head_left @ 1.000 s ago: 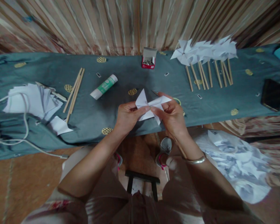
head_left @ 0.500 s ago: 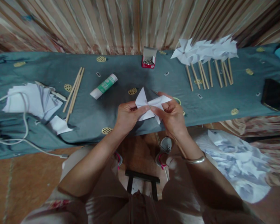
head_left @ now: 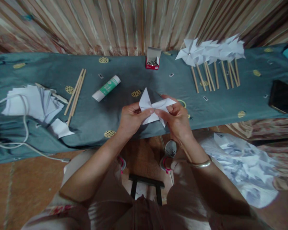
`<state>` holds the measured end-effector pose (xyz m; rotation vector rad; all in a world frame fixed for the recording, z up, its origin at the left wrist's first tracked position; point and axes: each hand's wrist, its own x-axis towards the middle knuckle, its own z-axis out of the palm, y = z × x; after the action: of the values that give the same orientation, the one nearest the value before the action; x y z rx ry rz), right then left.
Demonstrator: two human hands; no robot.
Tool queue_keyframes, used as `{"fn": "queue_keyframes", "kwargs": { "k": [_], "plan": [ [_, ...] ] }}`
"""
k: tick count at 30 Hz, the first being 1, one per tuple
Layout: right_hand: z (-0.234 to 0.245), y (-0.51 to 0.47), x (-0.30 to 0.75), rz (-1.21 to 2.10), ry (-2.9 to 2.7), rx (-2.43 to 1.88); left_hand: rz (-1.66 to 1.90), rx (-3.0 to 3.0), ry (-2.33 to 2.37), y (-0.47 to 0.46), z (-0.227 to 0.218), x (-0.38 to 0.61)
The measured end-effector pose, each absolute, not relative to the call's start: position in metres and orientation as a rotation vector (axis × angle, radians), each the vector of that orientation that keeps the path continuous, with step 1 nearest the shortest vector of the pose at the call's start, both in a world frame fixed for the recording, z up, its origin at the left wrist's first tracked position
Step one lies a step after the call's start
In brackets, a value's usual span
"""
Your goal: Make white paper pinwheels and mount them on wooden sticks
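A white paper pinwheel is between my hands, just above the near edge of the cloth-covered table. My left hand is closed on its left side, the thumb pressing near the centre. From the right, my right hand grips it too, with its thumb tip meeting the other at the middle. The folded points stick up and out around the thumbs. Fingers behind the paper are hidden. Part of a greenish-yellow ring handle shows behind my right hand, probably of scissors.
Finished pinwheels on sticks lie at the back right, near a phone. A red box of metal pins, a glue stick, wooden sticks, paper sheets and a white cable are on the tablecloth. A bag of folded paper sits lower right.
Almost nothing differs. Both hands keep the same hold on the pinwheel, and its upper left point stands very slightly higher.
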<state>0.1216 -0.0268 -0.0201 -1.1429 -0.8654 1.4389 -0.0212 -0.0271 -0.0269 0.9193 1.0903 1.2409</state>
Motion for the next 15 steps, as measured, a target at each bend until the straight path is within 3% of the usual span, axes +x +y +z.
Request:
{"fn": "queue_keyframes", "kwargs": {
  "k": [15],
  "plan": [
    [-0.0171, -0.0267, 0.1207, 1.429, -0.864, -1.225, 1.211, 0.895, 1.135, -0.0272, -0.0271, -0.0217]
  ]
}}
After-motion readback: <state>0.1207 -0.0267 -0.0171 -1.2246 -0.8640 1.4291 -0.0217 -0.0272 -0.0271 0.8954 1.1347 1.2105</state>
